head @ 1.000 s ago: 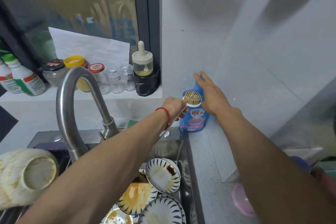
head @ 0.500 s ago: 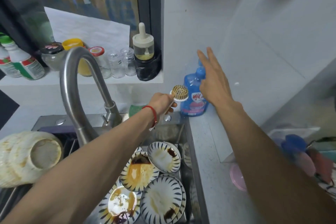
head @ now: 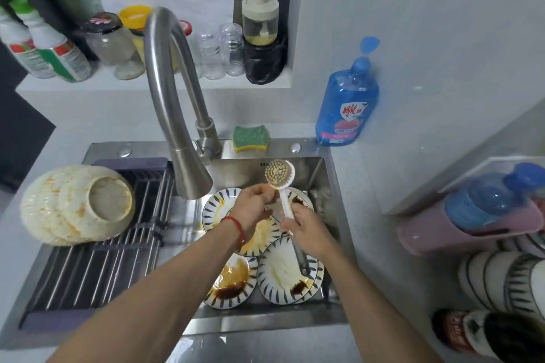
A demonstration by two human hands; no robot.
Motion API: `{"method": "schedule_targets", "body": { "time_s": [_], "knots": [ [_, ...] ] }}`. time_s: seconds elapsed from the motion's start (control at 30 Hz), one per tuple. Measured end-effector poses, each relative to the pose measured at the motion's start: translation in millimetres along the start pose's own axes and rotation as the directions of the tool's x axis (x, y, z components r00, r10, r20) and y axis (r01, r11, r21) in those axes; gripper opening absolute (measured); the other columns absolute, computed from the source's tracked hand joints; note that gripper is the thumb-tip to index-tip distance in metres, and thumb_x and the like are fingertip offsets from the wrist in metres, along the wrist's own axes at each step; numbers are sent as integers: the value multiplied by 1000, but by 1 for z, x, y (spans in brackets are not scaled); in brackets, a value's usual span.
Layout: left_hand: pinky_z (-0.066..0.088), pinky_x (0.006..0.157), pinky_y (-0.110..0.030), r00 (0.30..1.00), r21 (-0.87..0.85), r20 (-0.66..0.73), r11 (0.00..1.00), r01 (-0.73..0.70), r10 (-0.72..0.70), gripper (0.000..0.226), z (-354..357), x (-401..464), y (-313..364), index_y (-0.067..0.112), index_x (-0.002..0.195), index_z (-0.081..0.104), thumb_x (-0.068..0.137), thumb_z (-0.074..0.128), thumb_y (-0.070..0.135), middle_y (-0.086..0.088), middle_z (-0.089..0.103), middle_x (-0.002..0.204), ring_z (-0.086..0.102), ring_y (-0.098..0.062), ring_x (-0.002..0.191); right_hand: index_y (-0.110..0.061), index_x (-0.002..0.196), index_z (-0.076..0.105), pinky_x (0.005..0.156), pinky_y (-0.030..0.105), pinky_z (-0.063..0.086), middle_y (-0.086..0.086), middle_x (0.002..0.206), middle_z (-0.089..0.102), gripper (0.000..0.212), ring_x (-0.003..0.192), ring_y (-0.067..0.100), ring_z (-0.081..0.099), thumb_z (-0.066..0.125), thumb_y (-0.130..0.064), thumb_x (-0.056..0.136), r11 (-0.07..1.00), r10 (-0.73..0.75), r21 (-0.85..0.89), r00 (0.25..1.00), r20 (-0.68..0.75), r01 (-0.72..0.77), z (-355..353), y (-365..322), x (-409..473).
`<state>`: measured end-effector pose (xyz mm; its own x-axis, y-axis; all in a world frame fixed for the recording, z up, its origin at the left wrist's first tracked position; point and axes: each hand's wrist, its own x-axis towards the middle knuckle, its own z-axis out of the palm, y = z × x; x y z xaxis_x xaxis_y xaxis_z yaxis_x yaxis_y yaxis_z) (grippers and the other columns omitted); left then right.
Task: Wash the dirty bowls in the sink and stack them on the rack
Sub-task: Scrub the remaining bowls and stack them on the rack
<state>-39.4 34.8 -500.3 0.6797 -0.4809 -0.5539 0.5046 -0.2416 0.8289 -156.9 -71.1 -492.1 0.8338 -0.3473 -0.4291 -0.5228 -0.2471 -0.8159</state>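
Both hands hold a brush [head: 280, 175] over the sink [head: 330, 186]: left hand [head: 250, 209] curled near its head; right hand [head: 306, 230] gripping the handle. Patterned bowls [head: 283, 271] below carry brown sauce smears

Four striped bowls [head: 283, 270] show in the sink [head: 265, 321], dirty with brown sauce; more may lie hidden under the two hands. One overturned cream bowl [head: 78, 205] sits at the left end of the single slatted rack [head: 97, 280]. There is one dish brush [head: 280, 178], one tap [head: 174, 97] and one green sponge [head: 251, 138] at the sink's back edge. One blue soap bottle [head: 348, 106] stands by the sink's back right corner. Two small clear glasses [head: 221, 50] stand on the ledge.
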Motion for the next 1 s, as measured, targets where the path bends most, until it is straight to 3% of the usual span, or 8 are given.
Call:
{"method": "schedule_targets", "body": {
  "time_s": [0.07, 0.17, 0.5, 0.63, 0.73, 0.83, 0.93, 1.0],
  "knots": [
    [54, 90, -37, 999, 397, -44, 917, 36, -20, 18, -19, 13, -38, 11, 117, 68, 102, 59, 13, -6, 70, 106, 66, -27, 102, -27, 116, 61, 89, 45, 60, 2, 100, 71, 19, 94, 21, 71, 52, -14, 105, 997, 64, -53, 998, -4, -64, -8, 8, -5],
    [53, 101, -36, 995, 794, -28, 603, 80, -94, 38, -28, 20, -87, 17, 139, 58, 101, 59, 19, -7, 65, 131, 63, -25, 117, -21, 116, 60, 65, 32, 59, 4, 87, 68, 17, 69, 15, 65, 50, -14, 104, 993, 109, -33, 993, -33, -110, -21, 17, -10],
    [52, 103, -39, 983, 980, 156, 137, -142, -96, 31, 8, 37, -114, 8, 131, 56, 101, 49, 8, -15, 59, 132, 58, -31, 120, -26, 99, 67, 56, 34, 42, -1, 70, 60, 19, 60, 13, 52, 51, -33, 106, 978, 207, -4, 974, -95, -208, -23, 51, -13],
    [53, 98, -38, 986, 952, 129, 293, -94, -103, 31, -11, 30, -105, 11, 128, 59, 99, 60, 22, -10, 60, 125, 59, -28, 114, -21, 93, 62, 62, 40, 44, 3, 74, 61, 28, 62, 14, 52, 40, -29, 109, 971, 222, -71, 971, -86, -228, -22, 47, -22],
    [55, 77, -28, 991, 824, 81, 566, -8, -104, 18, -44, 26, -95, 15, 111, 65, 93, 64, 12, -6, 68, 111, 64, -22, 100, -30, 109, 57, 59, 29, 52, 6, 83, 65, 17, 66, 18, 60, 42, -22, 110, 968, 214, -108, 971, -110, -226, -24, 36, -38],
    [62, 72, -40, 981, 512, 37, 847, 146, -192, 40, -69, 12, -87, 8, 122, 64, 84, 63, -5, -11, 73, 111, 72, -31, 99, -31, 121, 53, 61, 37, 61, 4, 90, 66, 17, 71, 18, 66, 41, -25, 110, 932, 230, -279, 972, -39, -231, -13, 28, -54],
    [56, 87, -69, 961, 261, 90, 938, 230, -260, 65, -91, 10, -103, 8, 119, 66, 56, 71, -5, -26, 74, 108, 71, -46, 101, -28, 132, 50, 74, 38, 62, 1, 106, 65, 26, 87, 17, 66, 46, -21, 107, 792, 262, -570, 965, -3, -217, 13, 19, -69],
    [49, 90, -61, 940, 159, 119, 941, 299, -319, 78, -99, 9, -112, 16, 124, 62, 50, 76, -2, -30, 70, 112, 68, -40, 95, -28, 149, 38, 87, 42, 57, 6, 126, 62, 49, 108, 24, 62, 47, -13, 103, 662, 219, -726, 974, -54, -189, 26, 15, -73]
  ]
}}
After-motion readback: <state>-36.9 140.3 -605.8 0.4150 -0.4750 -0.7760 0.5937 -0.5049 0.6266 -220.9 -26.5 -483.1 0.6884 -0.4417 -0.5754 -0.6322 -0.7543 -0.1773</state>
